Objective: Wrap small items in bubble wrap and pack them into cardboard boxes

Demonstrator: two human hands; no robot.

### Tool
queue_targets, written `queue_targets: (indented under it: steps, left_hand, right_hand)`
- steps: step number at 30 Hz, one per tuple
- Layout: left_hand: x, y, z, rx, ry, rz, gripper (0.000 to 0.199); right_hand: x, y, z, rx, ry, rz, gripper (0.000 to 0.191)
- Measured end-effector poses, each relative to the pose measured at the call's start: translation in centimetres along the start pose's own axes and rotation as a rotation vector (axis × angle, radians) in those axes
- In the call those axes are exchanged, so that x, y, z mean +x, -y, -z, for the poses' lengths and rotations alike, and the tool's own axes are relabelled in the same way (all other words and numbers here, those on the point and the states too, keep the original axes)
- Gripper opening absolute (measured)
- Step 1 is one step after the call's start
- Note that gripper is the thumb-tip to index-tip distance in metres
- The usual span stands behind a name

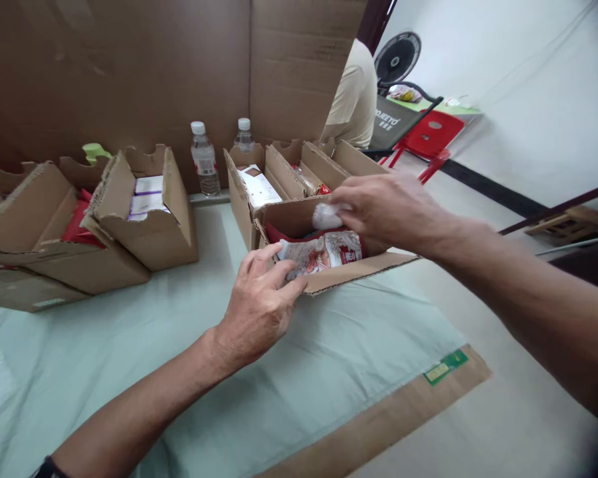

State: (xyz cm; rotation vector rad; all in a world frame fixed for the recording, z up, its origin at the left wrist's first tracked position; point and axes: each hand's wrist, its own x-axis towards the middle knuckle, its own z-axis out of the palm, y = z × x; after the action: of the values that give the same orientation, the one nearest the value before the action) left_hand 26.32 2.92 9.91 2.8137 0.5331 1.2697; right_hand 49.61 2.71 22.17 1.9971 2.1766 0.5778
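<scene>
Remotely, I have the right hand (pixel 386 209) pinched on crumpled translucent plastic (pixel 323 216) (probably light, soft and slippery, best held by a bunched fold) beside the printed packet (pixel 326 255) at the cardboard box's (pixel 293 219) mouth, and whether the left hand (pixel 259 305), touching the box, grips it I can't tell.

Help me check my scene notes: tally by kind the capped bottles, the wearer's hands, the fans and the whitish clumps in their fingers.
Capped bottles: 2
Wearer's hands, left hand and right hand: 2
Fan: 1
Whitish clump at the right hand's fingers: 1
Total: 6
</scene>
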Motion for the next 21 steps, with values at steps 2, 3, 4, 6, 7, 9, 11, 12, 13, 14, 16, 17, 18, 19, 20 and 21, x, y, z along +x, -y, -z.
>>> queue_targets:
  steps: [2,3,4,6,7,9,11,12,13,14,16,17,18,19,20,21]
  left_hand:
    - [0.0,-0.1,0.0,0.003,-0.003,0.001,0.024]
    - [0.0,-0.1,0.0,0.005,-0.001,0.001,0.023]
    - [0.0,-0.1,0.0,0.007,0.002,0.002,0.023]
    - [0.0,0.1,-0.1,0.01,0.006,0.009,0.024]
    - [0.1,0.1,-0.1,0.01,0.01,0.015,0.024]
    - [0.1,0.2,-0.2,0.005,0.018,0.035,0.023]
    - [0.0,0.2,-0.2,-0.012,-0.003,0.067,0.024]
    - [-0.2,0.2,-0.1,-0.027,-0.033,0.086,0.028]
    - [-0.5,0.2,0.0,-0.048,-0.072,0.109,0.036]
    - [-0.8,0.3,0.1,-0.075,-0.111,0.141,0.045]
    - [-1.8,0.4,0.2,-0.145,-0.162,0.252,0.064]
    - [-2.4,0.5,0.0,-0.19,-0.162,0.333,0.07]
    - [-2.8,0.7,-0.2,-0.244,-0.145,0.426,0.073]
    - [-3.3,0.8,-0.6,-0.307,-0.111,0.519,0.076]
    - [-3.5,0.8,-1.2,-0.376,-0.065,0.601,0.079]
    - [-3.7,0.9,-1.9,-0.448,-0.011,0.667,0.082]
  right_hand:
    - [1.3,1.5,-0.7,0.013,0.107,0.067,0.023]
    - [1.9,2.1,-1.2,0.025,0.153,0.093,0.024]
    - [2.5,2.5,-1.6,0.052,0.19,0.121,0.027]
    - [3.4,3.0,-2.6,0.175,0.231,0.181,0.037]
    - [3.7,2.9,-2.9,0.269,0.233,0.211,0.044]
    - [3.8,2.4,-3.2,0.461,0.199,0.237,0.053]
    - [2.7,1.4,-2.8,0.593,0.105,0.164,0.05]
    - [1.6,0.6,-2.4,0.634,0.029,0.089,0.045]
    - [0.2,-0.2,-2.1,0.661,-0.065,-0.006,0.038]
    - [-1.5,-1.1,-1.9,0.679,-0.173,-0.116,0.032]
    - [-5.4,-3.1,-2.3,0.703,-0.396,-0.361,0.023]
    - [-7.4,-4.0,-3.0,0.723,-0.482,-0.489,0.02]
    - [-9.3,-4.8,-4.1,0.774,-0.533,-0.61,0.021]
    - [-10.9,-5.4,-5.5,0.864,-0.512,-0.695,0.024]
    - [-12.2,-5.7,-7.1,0.991,-0.446,-0.727,0.028]
    - [-13.0,-5.7,-8.9,1.117,-0.345,-0.712,0.034]
